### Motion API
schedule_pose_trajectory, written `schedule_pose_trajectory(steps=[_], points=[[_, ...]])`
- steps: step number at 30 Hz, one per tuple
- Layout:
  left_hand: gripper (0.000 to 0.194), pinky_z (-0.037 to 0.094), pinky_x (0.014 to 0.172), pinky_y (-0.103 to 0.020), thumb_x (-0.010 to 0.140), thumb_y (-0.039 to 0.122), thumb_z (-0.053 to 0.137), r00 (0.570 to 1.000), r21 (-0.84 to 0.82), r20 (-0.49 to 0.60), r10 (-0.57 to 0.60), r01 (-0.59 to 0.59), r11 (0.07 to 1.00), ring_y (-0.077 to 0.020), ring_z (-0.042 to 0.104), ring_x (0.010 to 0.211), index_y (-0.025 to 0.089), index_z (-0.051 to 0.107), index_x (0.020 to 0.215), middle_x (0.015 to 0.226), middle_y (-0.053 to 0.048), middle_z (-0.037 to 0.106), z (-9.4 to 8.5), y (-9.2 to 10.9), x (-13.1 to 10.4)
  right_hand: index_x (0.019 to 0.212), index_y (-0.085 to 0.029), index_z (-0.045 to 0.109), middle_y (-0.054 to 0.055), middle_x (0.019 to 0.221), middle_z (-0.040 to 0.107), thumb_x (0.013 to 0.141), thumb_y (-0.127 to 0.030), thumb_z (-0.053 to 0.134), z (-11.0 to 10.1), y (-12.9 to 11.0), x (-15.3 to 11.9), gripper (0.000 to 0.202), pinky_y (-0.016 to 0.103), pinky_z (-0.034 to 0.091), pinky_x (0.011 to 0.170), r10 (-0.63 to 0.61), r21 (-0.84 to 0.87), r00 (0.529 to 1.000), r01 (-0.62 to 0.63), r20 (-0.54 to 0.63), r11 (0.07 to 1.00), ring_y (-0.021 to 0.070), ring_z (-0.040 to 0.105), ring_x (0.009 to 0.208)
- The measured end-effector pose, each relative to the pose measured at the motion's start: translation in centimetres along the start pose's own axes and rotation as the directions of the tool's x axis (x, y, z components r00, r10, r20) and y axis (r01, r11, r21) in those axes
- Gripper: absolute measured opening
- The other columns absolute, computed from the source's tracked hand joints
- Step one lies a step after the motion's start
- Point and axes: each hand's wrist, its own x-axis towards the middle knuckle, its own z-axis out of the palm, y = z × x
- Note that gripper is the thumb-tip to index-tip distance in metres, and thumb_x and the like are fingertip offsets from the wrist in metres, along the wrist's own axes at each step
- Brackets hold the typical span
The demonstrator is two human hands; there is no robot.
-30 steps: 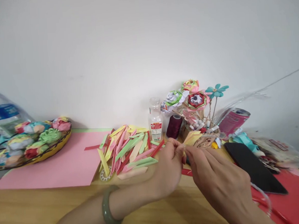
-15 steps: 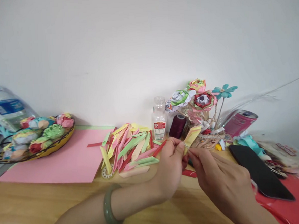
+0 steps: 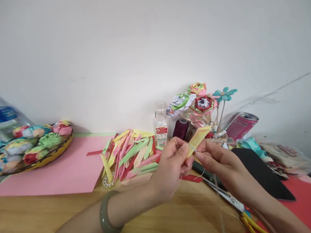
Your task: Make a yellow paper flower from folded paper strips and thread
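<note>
Between my two hands is a folded yellow paper strip (image 3: pixel 198 138) with pink edges, pointing up to the right. My left hand (image 3: pixel 175 161) pinches its lower end between thumb and fingers. Thin thread (image 3: pixel 191 148) crosses the strip near the fingertips, and a loose end hangs below. My right hand (image 3: pixel 216 158) has thumb and forefinger pressed together at the thread, beside the strip. Below the right hand lie scissors (image 3: pixel 230 199) with yellow handles, partly hidden by the forearm.
Folded coloured strips (image 3: pixel 134 153) lie in a pile beside pink paper (image 3: pixel 58 168). A basket (image 3: pixel 65 146) of paper flowers is at the left. Behind the hands stand a glass bottle (image 3: pixel 161 125), a purple spool (image 3: pixel 181 129) and paper flowers (image 3: pixel 203 103). A black phone-like slab (image 3: pixel 264 176) lies right.
My right hand has turned and shifted right, baring more of the strip and thread. The scissors now show beneath it. The whole view has shifted slightly, moving the background left.
</note>
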Motion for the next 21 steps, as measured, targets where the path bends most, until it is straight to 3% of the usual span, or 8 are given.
schedule_pose_trajectory(steps=[4, 9, 12, 16, 19, 21], points=[[0.020, 0.016, 0.039, -0.014, 0.084, 0.027, 0.051, 1.000, -0.051, 0.011, -0.014, 0.015, 0.999, -0.0007, 0.022, 0.038, 0.016, 0.039, 0.072, 0.050, 0.007, 0.042, 0.1, 0.3, 0.1, 0.073, -0.020, 0.053, -0.001, 0.068, 0.059, 0.083, -0.034, 0.053, 0.2, 0.6, 0.0, 0.018, 0.023, 0.046, 0.060, 0.024, 0.137, 0.999, -0.017, -0.046, 0.990, 0.0125, 0.056, 0.065], [0.025, 0.010, 0.036, -0.013, 0.079, 0.028, 0.057, 0.969, -0.171, 0.187, -0.165, 0.197, 0.965, -0.0013, 0.016, 0.035, 0.019, 0.036, 0.069, 0.046, 0.008, 0.039, -0.2, 1.2, 0.1, 0.086, -0.021, 0.055, -0.003, 0.064, 0.057, 0.080, -0.036, 0.059, 0.0, 0.7, -0.1, 0.017, 0.021, 0.045, 0.057, 0.016, 0.170, 0.998, -0.004, -0.067, 0.985, 0.0110, 0.054, 0.060], [0.017, 0.008, 0.035, -0.013, 0.081, 0.026, 0.054, 0.921, -0.224, 0.292, -0.260, 0.330, 0.917, -0.0020, 0.012, 0.034, 0.019, 0.041, 0.073, 0.045, 0.009, 0.034, -0.8, 1.4, 0.1, 0.089, -0.021, 0.056, -0.005, 0.057, 0.053, 0.077, -0.039, 0.062, -0.1, 0.4, -0.3, 0.022, 0.018, 0.040, 0.047, 0.002, 0.103, 0.994, 0.009, -0.113, 0.995, 0.0089, 0.047, 0.050], [0.005, 0.009, 0.033, -0.013, 0.083, 0.023, 0.049, 0.827, -0.201, 0.415, -0.379, 0.490, 0.848, -0.0023, 0.010, 0.032, 0.019, 0.051, 0.087, 0.044, 0.010, 0.028, -1.3, 1.3, 0.3, 0.073, -0.020, 0.059, -0.003, 0.057, 0.057, 0.072, -0.039, 0.067, -0.2, -0.5, -0.3, 0.021, 0.019, 0.042, 0.049, -0.054, 0.038, 0.994, 0.058, -0.097, 0.998, 0.0101, 0.051, 0.052], [0.016, 0.020, 0.031, -0.014, 0.083, 0.030, 0.046, 0.826, -0.062, 0.367, -0.428, 0.481, 0.875, -0.0037, 0.027, 0.031, 0.016, 0.052, 0.079, 0.047, 0.005, 0.042, -1.2, 1.1, 0.7, 0.060, -0.020, 0.056, -0.001, 0.053, 0.058, 0.071, -0.040, 0.066, -0.3, -1.0, 0.0, 0.025, 0.024, 0.046, 0.055, -0.028, 0.019, 0.999, 0.029, -0.043, 0.999, 0.0142, 0.057, 0.055], [0.015, 0.036, 0.037, -0.018, 0.079, 0.031, 0.050, 0.888, 0.057, 0.193, -0.418, 0.415, 0.908, -0.0079, 0.044, 0.040, 0.016, 0.051, 0.077, 0.058, 0.001, 0.051, -1.1, 1.0, 1.0, 0.059, -0.020, 0.054, -0.001, 0.051, 0.057, 0.072, -0.039, 0.065, -0.3, -0.9, 0.2, 0.026, 0.025, 0.046, 0.054, 0.027, -0.003, 0.999, -0.027, -0.023, 1.000, 0.0149, 0.058, 0.054]])
